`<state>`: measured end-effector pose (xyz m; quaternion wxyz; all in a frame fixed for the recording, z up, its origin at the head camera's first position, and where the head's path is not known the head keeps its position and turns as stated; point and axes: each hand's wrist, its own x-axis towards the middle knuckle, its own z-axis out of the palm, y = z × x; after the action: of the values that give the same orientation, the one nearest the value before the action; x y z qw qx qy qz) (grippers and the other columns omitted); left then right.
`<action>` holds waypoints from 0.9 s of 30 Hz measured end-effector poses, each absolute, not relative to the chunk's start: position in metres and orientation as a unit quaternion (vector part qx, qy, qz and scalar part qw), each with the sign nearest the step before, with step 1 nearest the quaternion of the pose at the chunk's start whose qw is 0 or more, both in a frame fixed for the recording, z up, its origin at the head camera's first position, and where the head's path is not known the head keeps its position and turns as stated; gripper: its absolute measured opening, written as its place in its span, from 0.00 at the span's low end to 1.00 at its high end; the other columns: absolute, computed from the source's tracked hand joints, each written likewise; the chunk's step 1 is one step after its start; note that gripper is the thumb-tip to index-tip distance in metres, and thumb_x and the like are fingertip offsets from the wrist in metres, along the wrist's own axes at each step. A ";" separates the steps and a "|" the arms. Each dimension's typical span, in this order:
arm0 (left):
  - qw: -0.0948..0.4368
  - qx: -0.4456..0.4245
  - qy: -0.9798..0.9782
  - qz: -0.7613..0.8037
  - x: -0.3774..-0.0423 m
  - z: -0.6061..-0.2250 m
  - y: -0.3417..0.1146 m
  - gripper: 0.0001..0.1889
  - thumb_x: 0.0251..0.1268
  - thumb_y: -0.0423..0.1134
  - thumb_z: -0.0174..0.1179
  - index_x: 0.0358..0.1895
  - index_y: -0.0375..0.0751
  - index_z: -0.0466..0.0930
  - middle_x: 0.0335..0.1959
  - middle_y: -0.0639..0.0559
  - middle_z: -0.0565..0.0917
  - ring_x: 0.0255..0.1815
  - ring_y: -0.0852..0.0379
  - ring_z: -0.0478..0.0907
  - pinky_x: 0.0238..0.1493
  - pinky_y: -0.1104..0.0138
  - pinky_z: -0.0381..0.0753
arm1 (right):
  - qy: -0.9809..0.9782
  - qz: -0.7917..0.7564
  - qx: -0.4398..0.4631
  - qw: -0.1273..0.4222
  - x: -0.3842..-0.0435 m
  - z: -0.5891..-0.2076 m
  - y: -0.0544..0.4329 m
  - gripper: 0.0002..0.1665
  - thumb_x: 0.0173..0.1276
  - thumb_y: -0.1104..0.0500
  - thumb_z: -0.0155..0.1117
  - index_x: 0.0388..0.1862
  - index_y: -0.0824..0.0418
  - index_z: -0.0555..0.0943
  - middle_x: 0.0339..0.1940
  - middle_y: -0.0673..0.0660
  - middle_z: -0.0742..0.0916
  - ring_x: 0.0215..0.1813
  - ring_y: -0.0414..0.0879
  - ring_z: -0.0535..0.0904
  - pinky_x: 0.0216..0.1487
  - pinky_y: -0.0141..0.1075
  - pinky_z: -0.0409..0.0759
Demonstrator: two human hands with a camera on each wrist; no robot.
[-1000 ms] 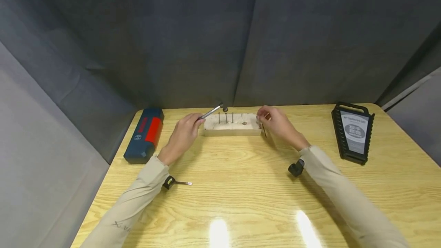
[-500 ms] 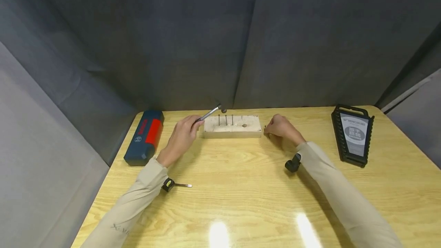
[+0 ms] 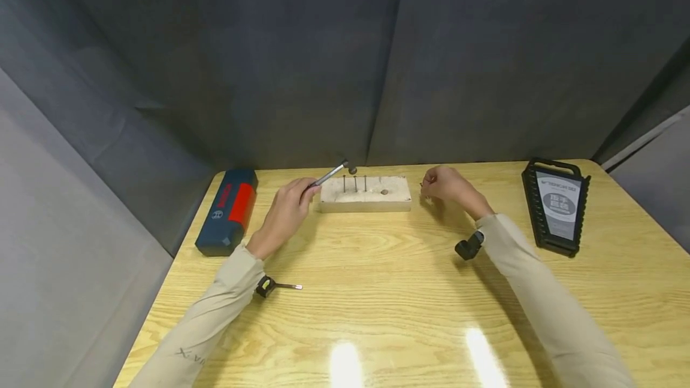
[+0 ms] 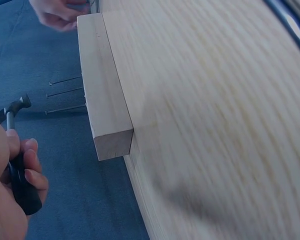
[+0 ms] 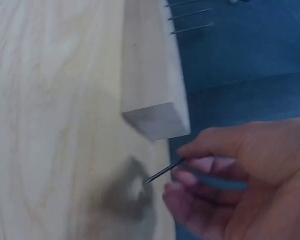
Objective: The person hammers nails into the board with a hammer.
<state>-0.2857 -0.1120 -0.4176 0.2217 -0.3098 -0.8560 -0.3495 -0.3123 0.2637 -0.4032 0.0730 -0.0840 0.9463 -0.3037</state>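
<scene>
My left hand [image 3: 284, 214] grips a hammer [image 4: 24, 185] by its black handle, its head raised behind the left part of a pale wooden block [image 3: 366, 205]. Three nails [image 3: 355, 184] stand upright in the block's top, left of a dark round spot [image 3: 384, 192]. Just right of the block, my right hand [image 3: 447, 184] pinches a single loose nail [image 5: 164, 171] between thumb and fingers. In the right wrist view that nail slants down over the table, apart from the block's end.
A blue and red Bosch case [image 3: 226, 213] lies at the left. A black wrench holder [image 3: 556, 207] lies at the right. A thin metal shaft [image 3: 289, 286] pokes out near my left wrist. Behind the table [image 3: 366, 268] hangs a dark curtain [image 3: 302, 64].
My right hand has drawn back from the block's right end, down and then right, with the nail held throughout. The left hand with the hammer has hardly moved.
</scene>
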 end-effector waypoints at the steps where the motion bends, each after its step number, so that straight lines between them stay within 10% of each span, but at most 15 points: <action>1: 0.222 -0.309 -0.856 -0.349 -0.286 -0.418 -0.112 0.07 0.77 0.31 0.61 0.47 0.29 0.85 0.31 0.45 0.81 0.29 0.52 0.74 0.32 0.60 0.76 | 0.943 -0.315 -0.096 0.055 -0.312 -0.401 0.263 0.07 0.74 0.64 0.61 0.35 0.66 0.81 0.29 0.56 0.82 0.30 0.45 0.72 0.34 0.38 0.71; 13: 0.222 -0.297 -0.864 -0.341 -0.282 -0.420 -0.113 0.09 0.78 0.34 0.61 0.46 0.29 0.85 0.30 0.45 0.81 0.28 0.52 0.74 0.31 0.61 0.75 | 0.802 -0.570 -0.161 -0.079 -0.320 -0.424 0.219 0.09 0.71 0.72 0.68 0.47 0.77 0.83 0.47 0.76 0.88 0.38 0.32 0.86 0.44 0.25 0.83; 27: 0.218 -0.301 -0.863 -0.343 -0.280 -0.421 -0.114 0.09 0.79 0.35 0.59 0.44 0.30 0.84 0.29 0.46 0.79 0.28 0.53 0.73 0.31 0.61 0.75 | 0.784 -0.594 -0.166 -0.077 -0.321 -0.444 0.190 0.11 0.70 0.73 0.69 0.49 0.78 0.83 0.47 0.76 0.88 0.40 0.50 0.89 0.43 0.34 0.86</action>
<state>-0.2804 -0.1135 -0.4211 0.2183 -0.3010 -0.8626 -0.3430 -0.3208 0.1902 -0.4440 -0.0772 -0.1658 0.7836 -0.5938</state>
